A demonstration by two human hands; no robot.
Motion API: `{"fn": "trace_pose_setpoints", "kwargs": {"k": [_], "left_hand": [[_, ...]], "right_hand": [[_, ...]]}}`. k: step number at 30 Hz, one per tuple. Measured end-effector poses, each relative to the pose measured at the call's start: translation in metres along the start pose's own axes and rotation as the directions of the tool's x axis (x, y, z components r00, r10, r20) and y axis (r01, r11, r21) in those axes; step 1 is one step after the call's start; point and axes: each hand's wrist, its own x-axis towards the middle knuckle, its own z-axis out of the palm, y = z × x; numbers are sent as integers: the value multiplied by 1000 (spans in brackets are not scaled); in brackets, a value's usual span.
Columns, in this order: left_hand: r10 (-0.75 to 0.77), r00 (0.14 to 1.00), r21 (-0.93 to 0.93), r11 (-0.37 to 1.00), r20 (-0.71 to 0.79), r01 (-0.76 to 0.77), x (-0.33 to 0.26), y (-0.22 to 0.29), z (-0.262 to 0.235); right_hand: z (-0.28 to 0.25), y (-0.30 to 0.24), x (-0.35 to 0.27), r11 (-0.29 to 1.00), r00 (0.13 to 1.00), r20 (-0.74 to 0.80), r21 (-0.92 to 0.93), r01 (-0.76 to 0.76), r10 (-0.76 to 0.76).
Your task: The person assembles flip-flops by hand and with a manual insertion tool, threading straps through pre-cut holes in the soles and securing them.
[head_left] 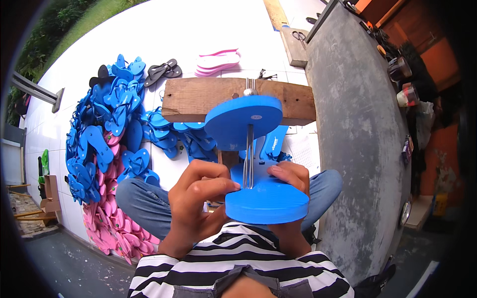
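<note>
A blue flip-flop sole (266, 202) lies level in front of my chest, between both hands. My left hand (198, 196) grips its left edge, with the fingers bent and the index fingertip beside thin metal rods (249, 159). My right hand (292, 183) is closed round the right edge, with a finger resting on top; the rest of it is hidden beneath. The rods rise from this sole to a second blue sole piece (243, 121) above. Whether the two pieces are joined cannot be told. Behind them is a wooden block (198, 99) with a metal ball (250, 92) and rods at its middle.
Blue flip-flops (102, 141) are heaped on the left, above pink ones (124, 233). A black pair (163, 72) and stacked pink-and-white soles (217, 62) lie beyond the block. A grey concrete ledge (355, 134) runs along the right; scissors (299, 36) lie at its far end.
</note>
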Motion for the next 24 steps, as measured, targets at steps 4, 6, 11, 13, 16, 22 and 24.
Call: {"fn": "trace_pose_setpoints", "kwargs": {"k": [4, 6, 11, 13, 16, 22, 24], "left_hand": [[-136, 987, -120, 982, 86, 146, 21, 11, -2], [-224, 974, -251, 943, 16, 221, 21, 10, -1], [-96, 961, 83, 989, -261, 121, 50, -34, 21], [-118, 958, -21, 993, -260, 116, 55, -30, 24], [-236, 936, -129, 969, -262, 208, 45, -38, 19], [-442, 897, -117, 892, -23, 437, -49, -98, 47], [-476, 875, -197, 852, 91, 484, -76, -100, 73]], "right_hand": [[6, 6, -8, 992, 984, -134, -27, -122, 117], [10, 14, -2, 981, 958, -211, 58, -185, 193], [25, 31, 39, 953, 899, -316, 96, -288, 303], [28, 40, 37, 955, 873, -391, 73, -287, 292], [20, 48, 21, 968, 877, -413, 55, -246, 246], [31, 100, -59, 852, 865, -37, 199, -485, 501], [37, 96, -87, 777, 837, 84, 332, -535, 541]]}}
